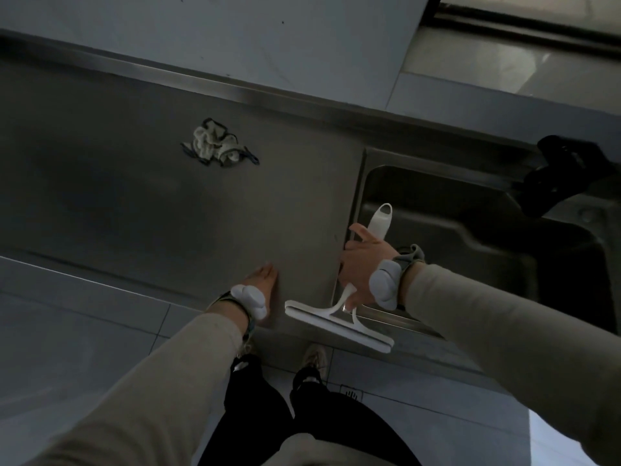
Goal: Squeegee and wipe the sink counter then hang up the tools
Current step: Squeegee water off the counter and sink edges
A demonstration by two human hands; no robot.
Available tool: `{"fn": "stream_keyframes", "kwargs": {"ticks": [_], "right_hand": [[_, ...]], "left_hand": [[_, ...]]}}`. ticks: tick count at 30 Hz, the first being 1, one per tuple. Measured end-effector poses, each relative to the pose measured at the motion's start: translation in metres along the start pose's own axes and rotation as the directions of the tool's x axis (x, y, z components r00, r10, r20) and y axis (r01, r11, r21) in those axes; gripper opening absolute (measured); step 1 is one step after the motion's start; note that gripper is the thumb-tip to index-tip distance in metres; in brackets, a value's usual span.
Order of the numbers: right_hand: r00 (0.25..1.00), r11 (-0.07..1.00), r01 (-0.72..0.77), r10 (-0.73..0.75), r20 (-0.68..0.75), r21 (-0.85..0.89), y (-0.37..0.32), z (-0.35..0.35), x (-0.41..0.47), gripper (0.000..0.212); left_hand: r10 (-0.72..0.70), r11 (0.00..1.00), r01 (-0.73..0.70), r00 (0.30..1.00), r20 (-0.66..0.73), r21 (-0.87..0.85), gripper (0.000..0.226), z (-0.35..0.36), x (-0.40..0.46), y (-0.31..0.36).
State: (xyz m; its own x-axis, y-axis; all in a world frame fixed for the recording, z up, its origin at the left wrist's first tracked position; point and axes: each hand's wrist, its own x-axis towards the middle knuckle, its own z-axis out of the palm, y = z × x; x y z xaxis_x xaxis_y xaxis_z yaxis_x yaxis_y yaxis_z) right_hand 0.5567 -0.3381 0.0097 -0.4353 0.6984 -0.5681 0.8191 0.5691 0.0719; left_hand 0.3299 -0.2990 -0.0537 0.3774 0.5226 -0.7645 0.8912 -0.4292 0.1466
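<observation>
Looking down from the head camera, I am seeing a stainless steel counter [141, 203] with a sink basin [470, 237] set into its right part.

1. Right hand [361, 264]: it is gripping the white squeegee [339, 322] by its handle, the fingers clamped around the shaft. The looped handle end is projecting past the hand over the left edge of the basin. The blade is sitting at the near edge of the counter, just left of the basin's near corner; I cannot tell whether the blade is touching the steel.

2. Left hand [263, 279]: it is resting on the counter near the front edge, just left of the squeegee blade. The fingers are lying together and are holding nothing. Most of the hand is hidden behind the wrist.

3. Cloth [218, 144]: a crumpled pale rag with dark edging is lying on the counter toward the back, well apart from both hands.

4. Each wrist is carrying a light grey band-mounted device [384, 284], and both sleeves are beige.

5. A dark object [564, 173] is standing at the far right rim of the basin; its shape is too dim to identify.

6. Grey floor tiles [84, 331] are showing below the counter edge.
</observation>
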Motion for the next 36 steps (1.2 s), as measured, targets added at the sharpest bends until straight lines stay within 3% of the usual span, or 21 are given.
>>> {"fn": "stream_keyframes", "kwargs": {"ticks": [5, 10, 14, 18, 21, 28, 36], "right_hand": [[0.991, 0.989, -0.132, 0.129, 0.047, 0.066, 0.013, -0.002, -0.016, 0.044], [0.959, 0.956, -0.273, 0.261, 0.115, 0.105, 0.029, 0.01, -0.03, 0.048], [0.933, 0.931, -0.356, 0.349, 0.086, 0.084, 0.044, 0.014, -0.042, 0.048], [0.85, 0.84, -0.527, 0.523, 0.063, 0.132, 0.059, 0.017, -0.048, 0.05], [0.778, 0.728, -0.61, 0.624, 0.066, 0.313, 0.059, 0.015, -0.045, 0.053], [0.682, 0.495, -0.676, 0.701, 0.208, 0.546, 0.039, 0.012, -0.002, 0.055], [0.662, 0.496, -0.689, 0.727, 0.18, 0.529, 0.024, 0.02, 0.005, 0.058]], "left_hand": [[-0.001, 1.0, 0.001, 1.0, -0.009, 0.018, 0.079, -0.003, -0.002, 0.002], [-0.01, 0.999, 0.011, 1.0, -0.022, 0.031, 0.079, -0.004, -0.003, 0.004], [-0.02, 0.999, 0.021, 1.0, -0.014, 0.031, 0.073, -0.006, -0.002, 0.008], [-0.022, 1.0, 0.022, 0.999, -0.026, 0.005, 0.069, -0.01, -0.003, 0.009], [-0.027, 0.999, 0.027, 1.0, 0.005, -0.021, 0.067, -0.013, -0.002, 0.007], [-0.061, 0.996, 0.064, 0.996, 0.064, -0.056, 0.063, -0.016, -0.002, 0.005], [-0.027, 0.998, 0.03, 0.999, 0.043, -0.062, 0.072, -0.014, -0.003, 0.006]]}}
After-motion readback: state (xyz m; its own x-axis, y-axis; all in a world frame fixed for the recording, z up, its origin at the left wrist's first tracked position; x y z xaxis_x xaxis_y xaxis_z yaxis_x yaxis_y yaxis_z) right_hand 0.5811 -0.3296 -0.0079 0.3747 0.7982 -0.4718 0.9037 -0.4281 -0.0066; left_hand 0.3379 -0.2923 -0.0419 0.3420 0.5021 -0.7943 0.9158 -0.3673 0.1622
